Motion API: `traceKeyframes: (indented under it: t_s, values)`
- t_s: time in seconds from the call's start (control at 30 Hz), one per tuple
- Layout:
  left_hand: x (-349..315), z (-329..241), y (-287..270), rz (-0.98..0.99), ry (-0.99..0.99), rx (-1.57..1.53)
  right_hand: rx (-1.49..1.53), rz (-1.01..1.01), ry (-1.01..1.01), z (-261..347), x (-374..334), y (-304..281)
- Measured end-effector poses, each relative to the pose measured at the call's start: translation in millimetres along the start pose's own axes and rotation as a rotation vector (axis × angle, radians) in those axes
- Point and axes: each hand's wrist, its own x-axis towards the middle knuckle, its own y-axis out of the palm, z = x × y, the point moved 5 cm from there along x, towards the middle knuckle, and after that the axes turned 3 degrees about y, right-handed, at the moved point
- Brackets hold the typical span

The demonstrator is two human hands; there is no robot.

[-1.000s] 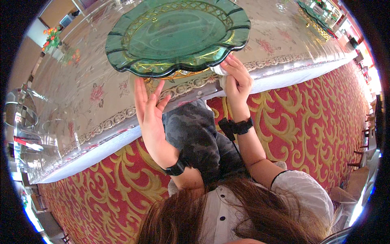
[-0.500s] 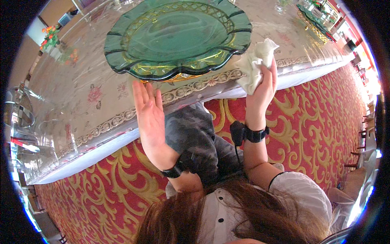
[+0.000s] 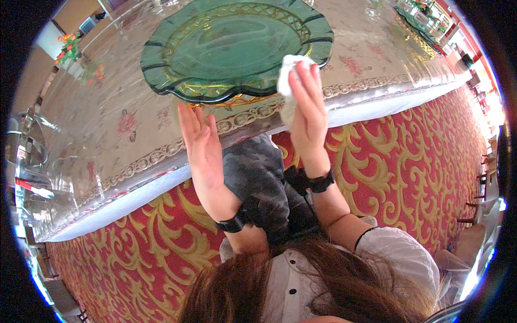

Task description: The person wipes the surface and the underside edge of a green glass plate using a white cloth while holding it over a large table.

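Observation:
A large green glass plate with a scalloped rim sits on a gold openwork stand near the table's front edge. My right hand presses a crumpled white cloth against the plate's near right rim. Its fingers point up and away from me, and part of the cloth hangs below the palm. At the near left of the plate, my left hand has its fingers stretched out, palm up. Those fingertips reach the underside of the rim, and whether they bear any weight I cannot tell.
A clear plastic cover lies over the flowered tablecloth. Orange flowers stand at the far left, and clear glassware at the left edge. Another green plate on a gold stand is at the far right. Patterned red carpet lies below.
My right hand has moved left with the cloth, from beside the plate onto its near right rim. The plate has shifted slightly. My left hand stays almost where it was.

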Motion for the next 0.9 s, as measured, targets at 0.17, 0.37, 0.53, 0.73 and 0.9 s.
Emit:
traceKeyframes:
  t_s: [0.17, 0.37, 0.53, 0.73, 0.9]
  values:
    - [1, 0, -3, 0.017, 0.001, -0.044, 0.228, -0.197, 0.207, -54, 2, -17]
    - [1, 1, -5, 0.033, -0.006, -0.051, 0.121, -0.154, 0.206, -35, 0, -18]
    - [1, 2, -8, 0.043, -0.009, -0.066, 0.020, 0.026, 0.024, 9, 1, 1]
    - [2, 2, -9, 0.058, -0.016, -0.076, 0.054, -0.083, 0.048, -23, 11, -17]
    - [2, 2, -10, 0.076, -0.008, -0.097, 0.155, -0.104, 0.092, -49, 13, -32]
